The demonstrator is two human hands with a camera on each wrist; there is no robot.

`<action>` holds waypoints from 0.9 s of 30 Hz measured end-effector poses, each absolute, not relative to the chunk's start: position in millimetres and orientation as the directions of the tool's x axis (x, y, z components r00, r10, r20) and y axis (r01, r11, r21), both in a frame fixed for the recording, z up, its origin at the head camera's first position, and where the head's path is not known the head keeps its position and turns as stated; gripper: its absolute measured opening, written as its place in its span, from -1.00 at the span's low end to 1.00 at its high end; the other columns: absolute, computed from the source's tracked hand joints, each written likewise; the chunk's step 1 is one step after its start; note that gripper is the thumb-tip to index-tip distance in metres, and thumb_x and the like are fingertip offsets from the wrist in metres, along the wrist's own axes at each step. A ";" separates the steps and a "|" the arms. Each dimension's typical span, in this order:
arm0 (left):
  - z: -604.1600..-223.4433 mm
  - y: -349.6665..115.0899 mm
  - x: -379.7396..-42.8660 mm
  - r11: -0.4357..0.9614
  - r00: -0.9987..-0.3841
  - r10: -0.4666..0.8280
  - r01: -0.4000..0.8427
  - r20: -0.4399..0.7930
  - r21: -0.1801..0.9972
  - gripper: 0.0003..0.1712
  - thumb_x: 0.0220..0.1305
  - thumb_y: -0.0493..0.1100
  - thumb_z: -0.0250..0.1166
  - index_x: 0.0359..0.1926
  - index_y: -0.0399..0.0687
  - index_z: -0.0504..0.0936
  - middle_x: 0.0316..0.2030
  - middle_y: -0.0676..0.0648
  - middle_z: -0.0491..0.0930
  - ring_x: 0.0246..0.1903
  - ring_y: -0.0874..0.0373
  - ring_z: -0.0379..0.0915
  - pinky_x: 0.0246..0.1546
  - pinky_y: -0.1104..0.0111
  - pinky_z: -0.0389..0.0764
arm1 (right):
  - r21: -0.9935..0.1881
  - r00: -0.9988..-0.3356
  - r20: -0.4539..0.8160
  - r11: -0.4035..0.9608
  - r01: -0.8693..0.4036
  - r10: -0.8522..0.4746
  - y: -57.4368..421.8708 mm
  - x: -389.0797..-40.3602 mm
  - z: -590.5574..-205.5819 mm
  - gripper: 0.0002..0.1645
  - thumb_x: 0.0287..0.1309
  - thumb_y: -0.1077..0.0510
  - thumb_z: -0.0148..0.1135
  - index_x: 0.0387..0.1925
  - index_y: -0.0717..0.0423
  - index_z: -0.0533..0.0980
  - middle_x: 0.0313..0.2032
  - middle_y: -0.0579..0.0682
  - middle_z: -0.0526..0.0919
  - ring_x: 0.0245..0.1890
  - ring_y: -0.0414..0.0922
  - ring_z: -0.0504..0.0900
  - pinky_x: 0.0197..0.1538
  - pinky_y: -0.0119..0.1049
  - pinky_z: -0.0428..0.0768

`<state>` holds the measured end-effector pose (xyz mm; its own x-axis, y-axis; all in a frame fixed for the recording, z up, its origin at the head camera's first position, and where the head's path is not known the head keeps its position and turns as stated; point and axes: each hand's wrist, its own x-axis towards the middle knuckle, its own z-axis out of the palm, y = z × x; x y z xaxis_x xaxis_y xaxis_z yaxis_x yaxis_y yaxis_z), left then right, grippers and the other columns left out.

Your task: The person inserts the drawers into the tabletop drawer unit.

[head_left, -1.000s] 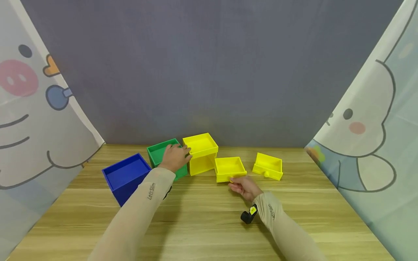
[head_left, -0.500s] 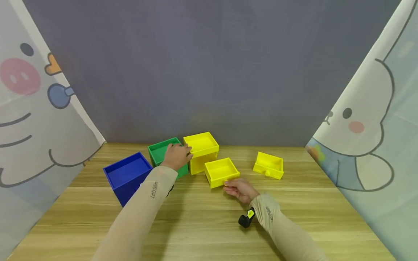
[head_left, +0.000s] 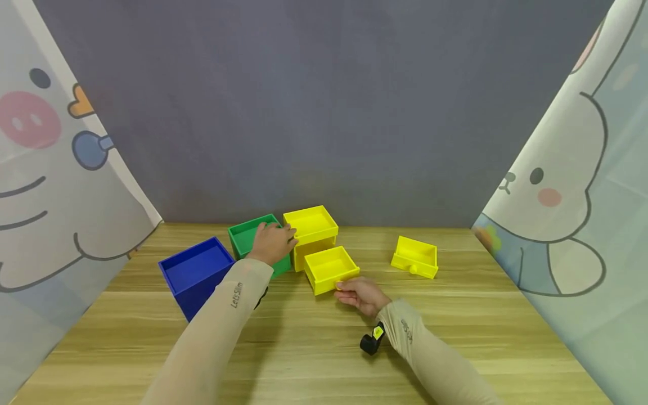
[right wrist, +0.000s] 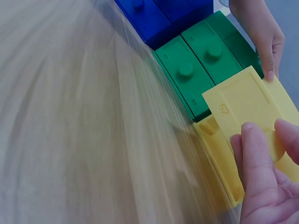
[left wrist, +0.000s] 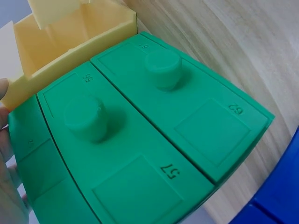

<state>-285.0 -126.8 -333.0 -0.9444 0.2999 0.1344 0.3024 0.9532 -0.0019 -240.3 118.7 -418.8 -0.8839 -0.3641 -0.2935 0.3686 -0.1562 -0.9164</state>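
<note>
My right hand (head_left: 363, 296) pinches the round knob of a small yellow drawer (head_left: 331, 266), marked 62 in the right wrist view. The drawer is held level in front of the yellow cabinet (head_left: 310, 222), whose front bay is open. Reaching over the green cabinet (head_left: 248, 232), my left hand (head_left: 273, 243) has its fingers at the yellow cabinet's near left edge; in the right wrist view a fingertip touches its top. Green drawer fronts with round knobs (left wrist: 162, 68) fill the left wrist view.
Another yellow drawer (head_left: 415, 259) lies to the right on the wooden table (head_left: 314, 349), knob toward me. A blue cabinet (head_left: 197, 267) stands left of the green one. A grey cloth wall (head_left: 324, 112) rises behind, with printed cloths at both sides.
My right hand has carried the yellow drawer leftward and slightly toward me, turning it so that it sits before the yellow cabinet. My left hand has stayed in place.
</note>
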 end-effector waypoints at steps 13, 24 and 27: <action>-332.9 -123.1 -289.7 0.951 -0.942 0.308 0.309 0.134 -0.018 -0.55 0.43 0.08 0.08 0.22 0.05 0.55 0.20 -0.04 0.49 0.27 -0.16 0.26 0.26 -0.08 0.18 | -0.919 -0.881 -0.285 -0.153 0.363 -0.378 111.3 -244.5 -418.2 -0.86 0.31 0.40 0.02 -0.30 0.32 0.52 -0.47 0.01 0.70 -0.46 -0.24 0.70 -0.30 -0.48 0.63; -331.6 -131.8 -298.4 0.938 -0.947 0.297 0.313 0.121 0.148 -0.35 0.34 0.15 0.18 0.32 -0.10 0.43 0.09 -0.14 0.58 0.30 -0.21 0.18 0.24 -0.12 0.16 | -0.914 -0.884 -0.293 -0.163 0.371 -0.364 112.0 -248.3 -420.1 -0.85 0.31 0.40 0.01 -0.30 0.33 0.53 -0.49 0.01 0.70 -0.46 -0.23 0.70 -0.30 -0.47 0.63; -333.0 -135.8 -300.5 0.930 -0.946 0.313 0.323 0.085 0.177 -0.34 0.36 0.15 0.14 0.34 -0.11 0.40 0.27 -0.16 0.40 0.32 -0.23 0.14 0.24 -0.13 0.15 | -0.914 -0.883 -0.287 -0.171 0.369 -0.372 111.8 -248.7 -421.0 -0.83 0.31 0.40 0.02 -0.35 0.28 0.54 -0.49 0.00 0.70 -0.47 -0.24 0.70 -0.31 -0.48 0.63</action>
